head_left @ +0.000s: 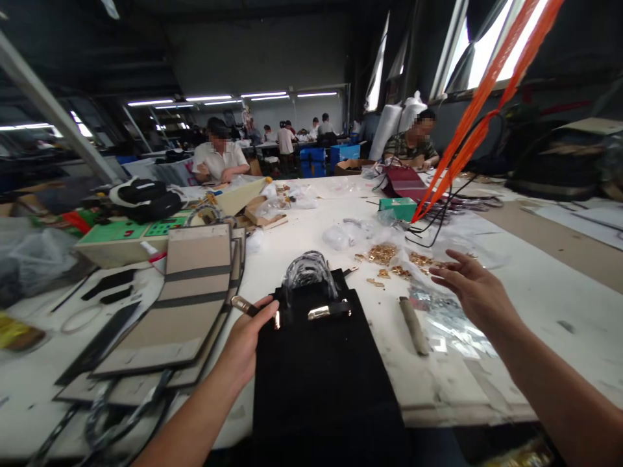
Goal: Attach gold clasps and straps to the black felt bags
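Observation:
A black handbag panel [316, 363] lies in front of me over the table's near edge, its plastic-wrapped handle [309, 272] at the top. My left hand [248, 337] grips its upper left edge, thumb on top, beside a short strap with a gold metal tip [242, 305]. Another gold-coloured fitting [320, 312] sits near the top of the panel. To the right, my right hand [474, 292] hovers over the table with fingers stretched and apart, and nothing shows in it. Close to it are loose gold metal fittings [382, 253] and a bag of silver plates [452, 324].
Stacked beige-and-black bag panels [195, 305] stand at left, before a green-topped machine [131, 233]. A grey rod-like piece [413, 326] lies right of the handbag. Orange strips [467, 143] hang at right, near a green box [398, 208]. Two people sit across the table.

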The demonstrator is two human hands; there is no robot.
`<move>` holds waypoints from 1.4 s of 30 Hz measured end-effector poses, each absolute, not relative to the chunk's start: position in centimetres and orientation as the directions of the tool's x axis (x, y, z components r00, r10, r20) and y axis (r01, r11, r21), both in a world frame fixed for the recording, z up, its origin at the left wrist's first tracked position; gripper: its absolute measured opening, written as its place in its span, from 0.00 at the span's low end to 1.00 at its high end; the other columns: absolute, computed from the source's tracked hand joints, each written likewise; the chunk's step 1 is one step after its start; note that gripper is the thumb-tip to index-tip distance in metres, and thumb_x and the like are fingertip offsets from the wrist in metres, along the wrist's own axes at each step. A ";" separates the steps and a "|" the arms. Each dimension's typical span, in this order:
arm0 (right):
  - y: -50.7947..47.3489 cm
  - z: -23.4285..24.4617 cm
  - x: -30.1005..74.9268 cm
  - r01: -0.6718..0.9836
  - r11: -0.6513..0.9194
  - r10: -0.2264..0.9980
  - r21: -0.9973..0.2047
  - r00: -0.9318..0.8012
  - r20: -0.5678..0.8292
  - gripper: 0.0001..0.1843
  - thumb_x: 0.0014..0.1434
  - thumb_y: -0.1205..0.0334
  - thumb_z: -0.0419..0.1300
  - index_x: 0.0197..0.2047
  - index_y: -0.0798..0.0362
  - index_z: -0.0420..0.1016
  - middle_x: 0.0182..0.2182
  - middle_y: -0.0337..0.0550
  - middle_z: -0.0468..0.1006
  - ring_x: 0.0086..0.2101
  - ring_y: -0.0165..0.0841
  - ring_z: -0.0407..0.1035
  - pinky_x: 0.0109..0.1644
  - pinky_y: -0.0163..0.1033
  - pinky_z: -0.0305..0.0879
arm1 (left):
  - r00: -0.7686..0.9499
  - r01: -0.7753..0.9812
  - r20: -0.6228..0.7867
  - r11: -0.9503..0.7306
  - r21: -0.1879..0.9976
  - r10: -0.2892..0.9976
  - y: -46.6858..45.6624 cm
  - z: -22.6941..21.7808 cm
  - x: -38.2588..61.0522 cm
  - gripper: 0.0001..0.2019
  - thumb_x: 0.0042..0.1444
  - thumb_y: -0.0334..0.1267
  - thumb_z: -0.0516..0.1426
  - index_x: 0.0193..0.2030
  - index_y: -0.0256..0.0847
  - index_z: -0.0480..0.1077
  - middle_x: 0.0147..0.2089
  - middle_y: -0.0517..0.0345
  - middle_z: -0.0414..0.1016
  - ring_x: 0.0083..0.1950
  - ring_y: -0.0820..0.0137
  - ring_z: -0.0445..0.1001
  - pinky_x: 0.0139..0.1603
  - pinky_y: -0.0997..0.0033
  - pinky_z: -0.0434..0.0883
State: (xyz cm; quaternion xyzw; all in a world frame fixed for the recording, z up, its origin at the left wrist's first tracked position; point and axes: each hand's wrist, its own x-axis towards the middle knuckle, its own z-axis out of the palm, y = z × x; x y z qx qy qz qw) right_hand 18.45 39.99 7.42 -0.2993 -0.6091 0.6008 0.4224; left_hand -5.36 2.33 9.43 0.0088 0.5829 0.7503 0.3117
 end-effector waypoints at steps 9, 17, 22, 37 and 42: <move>16.9 10.1 17.0 -0.141 0.280 0.254 -0.949 -0.943 0.216 0.07 0.61 0.58 0.70 0.43 0.46 0.82 0.41 0.39 0.82 0.41 0.31 0.77 0.47 0.32 0.73 | -0.475 -0.791 -0.417 -0.168 0.588 0.775 0.6 8.3 -4.2 0.15 0.63 0.42 0.61 0.47 0.30 0.79 0.42 0.43 0.83 0.42 0.56 0.83 0.51 0.58 0.78; 18.5 7.5 10.6 -0.258 0.651 0.351 -0.714 -0.732 0.584 0.09 0.65 0.64 0.66 0.49 0.45 0.81 0.46 0.37 0.81 0.47 0.31 0.76 0.54 0.36 0.71 | -0.400 -0.862 -0.307 -0.241 0.447 0.863 0.6 6.5 -4.7 0.23 0.63 0.49 0.59 0.54 0.30 0.77 0.44 0.40 0.83 0.50 0.49 0.82 0.59 0.52 0.73; 20.0 7.8 10.2 -0.188 0.790 0.330 -0.584 -0.673 0.662 0.10 0.66 0.65 0.65 0.50 0.45 0.80 0.46 0.35 0.81 0.45 0.30 0.77 0.52 0.34 0.72 | -0.357 -0.895 -0.297 -0.233 0.380 0.886 1.5 6.3 -4.6 0.25 0.63 0.50 0.57 0.55 0.28 0.77 0.44 0.39 0.82 0.49 0.49 0.82 0.58 0.51 0.73; 22.8 7.7 8.2 -0.109 0.776 0.268 -0.621 -0.835 0.481 0.08 0.63 0.57 0.68 0.46 0.43 0.85 0.43 0.35 0.84 0.44 0.35 0.79 0.51 0.39 0.75 | -0.346 -0.903 -0.299 -0.229 0.363 0.889 2.0 4.2 -5.2 0.23 0.62 0.47 0.56 0.52 0.28 0.78 0.44 0.38 0.82 0.48 0.50 0.81 0.56 0.53 0.73; 22.9 7.2 7.7 -0.115 0.762 0.259 -0.638 -0.848 0.462 0.08 0.63 0.56 0.69 0.46 0.44 0.86 0.43 0.37 0.84 0.43 0.37 0.79 0.51 0.42 0.75 | -0.378 -0.893 -0.348 -0.240 0.379 0.858 2.0 4.5 -4.8 0.22 0.62 0.47 0.56 0.52 0.29 0.78 0.44 0.38 0.82 0.48 0.50 0.81 0.56 0.53 0.74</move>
